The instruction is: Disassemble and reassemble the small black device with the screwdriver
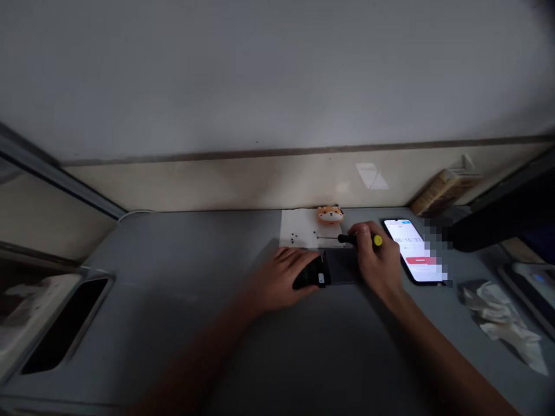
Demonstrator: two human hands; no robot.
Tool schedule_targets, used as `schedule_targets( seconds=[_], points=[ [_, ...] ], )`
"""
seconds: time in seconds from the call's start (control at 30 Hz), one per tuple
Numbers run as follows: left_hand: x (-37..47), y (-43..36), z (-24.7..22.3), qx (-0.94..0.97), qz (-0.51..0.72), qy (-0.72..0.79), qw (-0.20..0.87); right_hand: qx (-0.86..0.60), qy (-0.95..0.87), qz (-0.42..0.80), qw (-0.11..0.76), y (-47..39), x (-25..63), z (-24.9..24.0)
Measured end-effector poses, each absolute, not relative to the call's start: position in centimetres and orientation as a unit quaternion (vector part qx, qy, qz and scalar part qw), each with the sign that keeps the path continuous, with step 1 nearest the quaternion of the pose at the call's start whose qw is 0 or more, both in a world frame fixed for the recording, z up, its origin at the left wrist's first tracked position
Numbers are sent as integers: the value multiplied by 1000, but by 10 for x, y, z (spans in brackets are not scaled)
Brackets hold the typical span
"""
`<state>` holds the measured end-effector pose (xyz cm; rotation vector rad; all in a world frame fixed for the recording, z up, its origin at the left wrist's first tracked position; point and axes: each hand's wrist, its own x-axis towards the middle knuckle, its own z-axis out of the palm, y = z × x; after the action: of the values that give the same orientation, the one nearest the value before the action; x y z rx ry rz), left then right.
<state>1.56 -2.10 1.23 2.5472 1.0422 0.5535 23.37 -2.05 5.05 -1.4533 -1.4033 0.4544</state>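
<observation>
My right hand point(381, 263) grips a small screwdriver point(346, 238) with a black handle and a yellow end. The thin shaft points left, its tip over a sheet of white paper point(288, 222), beside a tiny dark screw. Several more dark screws point(293, 236) lie on the paper's left part. With fingers and thumb around its left end, my left hand point(280, 280) holds a flat black device point(310, 273) on the table, possibly an opened phone. A small pale label shows on it; its dark right part point(342, 266) reaches to my right hand. Fine details are too dark to see.
An orange dog-faced figure point(330, 215) sits at the paper's back edge. A lit phone point(411, 248) showing a timer lies right of my right hand. Crumpled tissue point(503, 320) is further right. A tan box point(442, 190) leans at the wall; a dark phone-shaped slab point(67, 326) lies left.
</observation>
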Motion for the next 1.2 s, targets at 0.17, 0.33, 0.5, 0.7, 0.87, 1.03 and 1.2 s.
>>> schedule_targets(
  seconds=[0.17, 0.33, 0.5, 0.7, 0.87, 1.03, 1.2],
  points=[
    [16, -21, 10, 890, 200, 374, 166, -611, -582, 180, 505, -21, 233, 48],
    [17, -22, 12, 889, 210, 373, 165, -586, -617, 176, 495, -24, 234, 51],
    [18, -23, 14, 884, 200, 384, 177, -572, -608, 133, 535, -28, 237, 54],
    [18, -22, 12, 874, 199, 399, 195, -604, -444, 250, 613, -24, 224, 50],
    [18, -21, 10, 876, 204, 394, 188, -615, -348, 339, 621, -17, 220, 44],
    [17, -22, 11, 880, 217, 377, 191, -616, -303, 353, 636, -13, 226, 45],
    [17, -24, 11, 851, 261, 410, 200, -609, -290, 357, 647, -13, 226, 50]
  ],
)
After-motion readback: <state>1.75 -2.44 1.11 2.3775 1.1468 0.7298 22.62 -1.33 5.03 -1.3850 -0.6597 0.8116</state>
